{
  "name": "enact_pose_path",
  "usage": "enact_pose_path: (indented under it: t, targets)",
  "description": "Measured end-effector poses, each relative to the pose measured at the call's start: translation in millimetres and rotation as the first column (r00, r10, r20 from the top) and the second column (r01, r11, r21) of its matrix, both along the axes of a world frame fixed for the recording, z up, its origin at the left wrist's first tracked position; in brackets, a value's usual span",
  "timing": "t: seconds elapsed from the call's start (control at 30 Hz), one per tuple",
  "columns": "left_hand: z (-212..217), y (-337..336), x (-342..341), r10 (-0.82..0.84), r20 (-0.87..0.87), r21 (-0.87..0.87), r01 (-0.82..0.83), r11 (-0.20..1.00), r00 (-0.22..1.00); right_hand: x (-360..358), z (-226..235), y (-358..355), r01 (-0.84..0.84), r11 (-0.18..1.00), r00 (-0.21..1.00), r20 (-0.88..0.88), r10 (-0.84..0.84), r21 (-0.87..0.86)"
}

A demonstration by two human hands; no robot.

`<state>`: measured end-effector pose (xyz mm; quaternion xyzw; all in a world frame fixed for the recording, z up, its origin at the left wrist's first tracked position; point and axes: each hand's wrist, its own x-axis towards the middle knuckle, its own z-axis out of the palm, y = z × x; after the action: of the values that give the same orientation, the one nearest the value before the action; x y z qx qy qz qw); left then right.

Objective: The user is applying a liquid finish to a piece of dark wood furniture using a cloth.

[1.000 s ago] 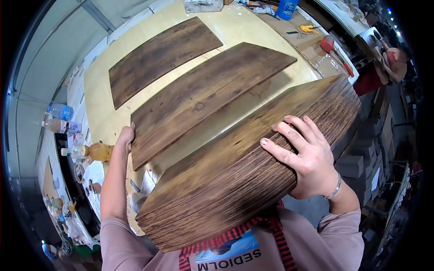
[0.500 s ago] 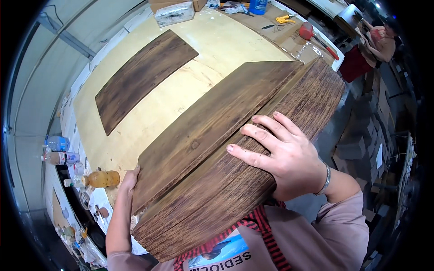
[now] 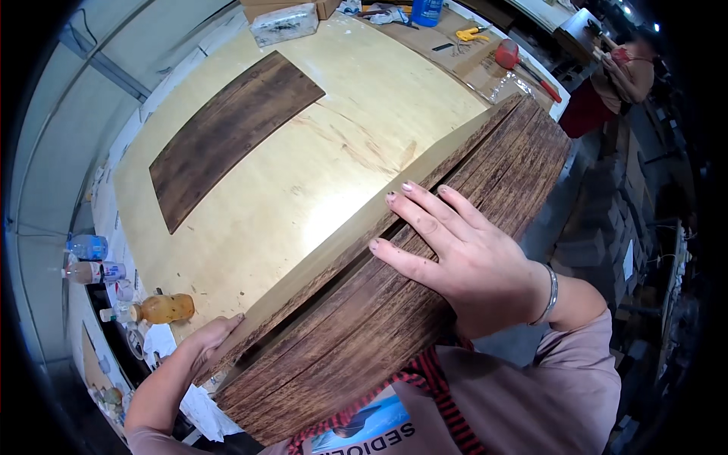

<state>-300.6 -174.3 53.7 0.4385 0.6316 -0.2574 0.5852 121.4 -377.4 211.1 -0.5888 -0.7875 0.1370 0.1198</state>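
Observation:
A thick stack of dark wood-grain boards [image 3: 455, 364] stands on edge between my chest and the table's near edge. One board [image 3: 341, 243] leans against the stack's far side and shows a pale olive face. My right hand [image 3: 462, 258] lies across the stack's upper edges with spread fingers. Its fingertips reach the pale board and hold it to the stack. My left hand [image 3: 208, 341] grips the left end of that board. A single dark board [image 3: 235, 136] lies flat at the far left of the plywood table [image 3: 334, 159].
An orange bottle [image 3: 163, 307] and clear bottles [image 3: 87, 250] stand at the table's left edge. A wrapped block [image 3: 284, 23], a blue bottle [image 3: 428, 9], a yellow tool [image 3: 472, 32] and a red tool [image 3: 509, 54] lie at the far end. Another person [image 3: 629, 72] stands at upper right.
The board that lay flat nearest me has been drawn against the stack and tipped up on edge. My right hand has shifted onto its edge, and my left hand has moved to its end.

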Motion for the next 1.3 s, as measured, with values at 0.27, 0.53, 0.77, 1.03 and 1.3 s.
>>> enact_pose_path:
  t: [0.27,0.53,0.77,1.03,1.3]
  targets:
    - [16,3,24,-0.618,-0.075,0.064,0.622,0.780,0.783,-3,-1,10,-0.046,0.997,0.997,0.053,0.049,-0.054]
    - [44,-16,37,-0.608,-0.135,0.462,0.592,0.660,0.783,-20,-7,1,0.021,0.997,0.977,0.209,-0.035,0.068]
    - [0,-106,-16,-0.047,0.898,0.346,-0.638,0.688,0.437,-15,-9,33,-0.053,0.993,0.972,0.232,0.029,0.101]
    - [-32,-133,5,-0.206,0.971,0.207,-0.857,0.473,0.121,-5,-19,39,-0.064,0.997,0.962,0.269,0.052,0.037]
    - [-75,-137,-7,-0.256,0.963,0.178,-0.903,0.390,0.079,-7,-12,35,-0.054,0.995,0.943,0.324,0.078,-0.082]
